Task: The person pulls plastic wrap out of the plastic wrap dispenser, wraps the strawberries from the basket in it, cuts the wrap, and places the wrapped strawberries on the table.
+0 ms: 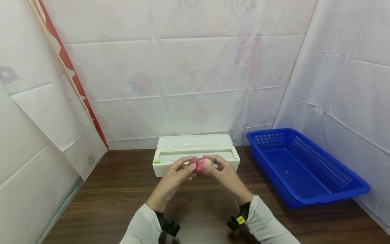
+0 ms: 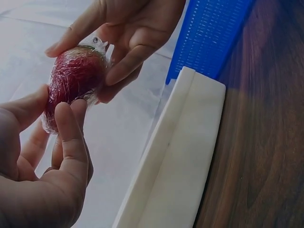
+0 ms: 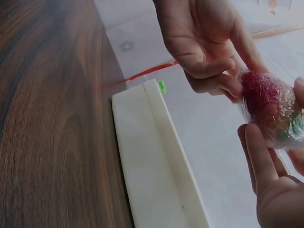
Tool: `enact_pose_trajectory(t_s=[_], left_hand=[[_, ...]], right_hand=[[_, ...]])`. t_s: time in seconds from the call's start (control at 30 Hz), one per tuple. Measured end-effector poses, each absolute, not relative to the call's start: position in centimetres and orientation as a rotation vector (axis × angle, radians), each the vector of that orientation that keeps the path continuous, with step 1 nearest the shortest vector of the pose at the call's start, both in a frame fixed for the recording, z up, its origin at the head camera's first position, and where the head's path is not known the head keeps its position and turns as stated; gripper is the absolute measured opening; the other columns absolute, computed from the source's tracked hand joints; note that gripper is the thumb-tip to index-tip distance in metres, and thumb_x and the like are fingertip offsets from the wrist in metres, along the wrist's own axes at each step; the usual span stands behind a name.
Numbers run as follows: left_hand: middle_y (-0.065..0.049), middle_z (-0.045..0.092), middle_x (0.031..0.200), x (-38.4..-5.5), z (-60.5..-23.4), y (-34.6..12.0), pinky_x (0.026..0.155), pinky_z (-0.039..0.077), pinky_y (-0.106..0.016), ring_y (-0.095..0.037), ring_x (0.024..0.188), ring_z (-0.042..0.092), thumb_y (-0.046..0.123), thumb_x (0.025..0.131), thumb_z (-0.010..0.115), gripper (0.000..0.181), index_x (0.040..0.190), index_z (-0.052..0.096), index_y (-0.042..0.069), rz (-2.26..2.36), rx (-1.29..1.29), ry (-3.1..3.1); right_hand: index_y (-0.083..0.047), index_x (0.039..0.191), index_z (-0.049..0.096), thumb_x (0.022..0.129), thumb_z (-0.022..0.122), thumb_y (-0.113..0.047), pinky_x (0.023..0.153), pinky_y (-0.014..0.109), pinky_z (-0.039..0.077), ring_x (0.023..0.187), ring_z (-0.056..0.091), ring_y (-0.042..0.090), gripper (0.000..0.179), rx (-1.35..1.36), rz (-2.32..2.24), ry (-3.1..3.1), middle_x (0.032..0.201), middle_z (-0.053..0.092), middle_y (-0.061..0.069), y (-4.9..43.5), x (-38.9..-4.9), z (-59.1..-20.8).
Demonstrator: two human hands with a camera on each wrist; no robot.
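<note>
Between both hands is a red apple point(image 1: 200, 166), tightly wrapped in clear cling film, with yellowish skin toward the right. Thumb and fingers of the left hand point(image 1: 179, 170) pinch its left end. From the other side the right hand point(image 1: 223, 170) grips it, near a bunched tuft of film point(image 2: 98, 44). In the right wrist view the wrapped apple point(image 3: 270, 102) is partly cut off by the frame edge. Just behind the hands stands a white cling film dispenser box point(image 1: 158, 168), its lid point(image 1: 195, 141) raised and a green slider point(image 1: 156, 161) at its left end.
A blue perforated plastic basket point(image 1: 304, 169) stands on the right of the dark wooden table point(image 1: 122, 196). White patterned sheeting point(image 1: 195, 74) hangs behind and along both sides. Dark camera mounts point(image 1: 170, 227) are strapped to both wrists.
</note>
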State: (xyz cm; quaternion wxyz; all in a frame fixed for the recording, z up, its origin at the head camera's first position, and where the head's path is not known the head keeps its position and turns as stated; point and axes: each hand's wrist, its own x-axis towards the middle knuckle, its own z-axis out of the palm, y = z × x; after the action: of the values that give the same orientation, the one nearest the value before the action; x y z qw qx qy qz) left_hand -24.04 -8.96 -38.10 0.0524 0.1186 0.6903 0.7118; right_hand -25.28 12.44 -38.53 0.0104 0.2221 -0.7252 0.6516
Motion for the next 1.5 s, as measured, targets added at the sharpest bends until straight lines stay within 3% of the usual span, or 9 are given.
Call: enact_pose_trajectory(t_s=[0.2, 0.37, 0.47, 0.63, 0.8, 0.97, 1.2, 1.5], left_hand=[[-0.011, 0.057, 0.101, -24.1, -38.4, -9.0, 0.088, 0.054, -0.042, -0.032, 0.099, 0.067, 0.028, 0.098, 0.068, 0.043, 0.14, 0.061, 0.019, 2.134, 0.383, 2.143], [-0.013, 0.061, 0.105, -24.4, -38.6, -9.5, 0.084, 0.056, -0.034, -0.027, 0.097, 0.068, 0.025, 0.095, 0.072, 0.049, 0.142, 0.06, 0.019, 2.09, 0.461, 2.164], [-0.015, 0.062, 0.105, -24.6, -39.0, -10.0, 0.088, 0.055, -0.034, -0.026, 0.101, 0.067, 0.022, 0.092, 0.076, 0.056, 0.144, 0.057, 0.017, 2.053, 0.508, 2.151], [-0.015, 0.065, 0.108, -24.8, -39.5, -10.6, 0.095, 0.052, -0.036, -0.025, 0.106, 0.066, 0.021, 0.088, 0.08, 0.063, 0.146, 0.055, 0.019, 2.015, 0.531, 2.073], [-0.011, 0.071, 0.109, -24.8, -39.5, -11.0, 0.094, 0.053, -0.037, -0.025, 0.103, 0.069, 0.027, 0.085, 0.082, 0.062, 0.143, 0.059, 0.02, 1.946, 0.516, 2.124], [-0.009, 0.071, 0.112, -24.6, -38.9, -11.6, 0.095, 0.052, -0.039, -0.023, 0.104, 0.069, 0.03, 0.088, 0.08, 0.062, 0.144, 0.057, 0.016, 1.897, 0.548, 2.174], [-0.008, 0.071, 0.109, -24.6, -38.1, -12.3, 0.093, 0.053, -0.038, -0.022, 0.102, 0.069, 0.028, 0.09, 0.078, 0.059, 0.144, 0.057, 0.016, 1.796, 0.668, 2.25], [-0.008, 0.071, 0.108, -24.7, -38.2, -12.2, 0.091, 0.054, -0.037, -0.021, 0.102, 0.069, 0.028, 0.09, 0.077, 0.057, 0.142, 0.058, 0.013, 1.778, 0.679, 2.273]], right_hand=[[0.003, 0.129, 0.059, 0.096, 0.07, -0.011, 0.078, 0.04, 0.058, 0.082, 0.071, 0.025, 0.038, 0.62, 2.047, -2.223, 0.126, 0.062, 0.02, 12.2, -25.4, -38.6], [-0.006, 0.13, 0.065, 0.095, 0.072, -0.022, 0.077, 0.035, 0.057, 0.084, 0.069, 0.024, 0.039, 0.558, 1.931, -2.313, 0.113, 0.068, 0.012, 12.5, -25.3, -38.5], [-0.011, 0.131, 0.067, 0.094, 0.073, -0.028, 0.075, 0.035, 0.055, 0.082, 0.067, 0.02, 0.041, 0.541, 1.831, -2.391, 0.101, 0.071, 0.007, 12.7, -25.3, -38.3], [-0.009, 0.126, 0.07, 0.094, 0.073, -0.032, 0.077, 0.041, 0.056, 0.08, 0.068, 0.02, 0.039, 0.564, 1.813, -2.44, 0.088, 0.073, 0.005, 13.1, -25.4, -37.7], [-0.007, 0.126, 0.069, 0.096, 0.069, -0.036, 0.088, 0.052, 0.054, 0.087, 0.069, 0.023, 0.042, 0.587, 1.928, -2.442, 0.101, 0.074, 0.007, 13.6, -25.6, -37.6], [-0.012, 0.14, 0.06, 0.097, 0.07, -0.029, 0.095, 0.045, 0.051, 0.109, 0.064, 0.024, 0.047, 0.775, 2.053, -2.462, 0.129, 0.064, 0.008, 15.1, -25.9, -37.6], [-0.003, 0.144, 0.053, 0.096, 0.069, -0.01, 0.086, 0.033, 0.054, 0.099, 0.063, 0.021, 0.051, 1.048, 2.157, -2.371, 0.125, 0.063, 0.012, 16.0, -26.3, -37.6], [-0.009, 0.145, 0.054, 0.1, 0.063, -0.015, 0.093, 0.041, 0.052, 0.113, 0.06, 0.024, 0.046, 1.089, 2.043, -2.474, 0.134, 0.06, 0.011, 16.6, -26.4, -37.5]])
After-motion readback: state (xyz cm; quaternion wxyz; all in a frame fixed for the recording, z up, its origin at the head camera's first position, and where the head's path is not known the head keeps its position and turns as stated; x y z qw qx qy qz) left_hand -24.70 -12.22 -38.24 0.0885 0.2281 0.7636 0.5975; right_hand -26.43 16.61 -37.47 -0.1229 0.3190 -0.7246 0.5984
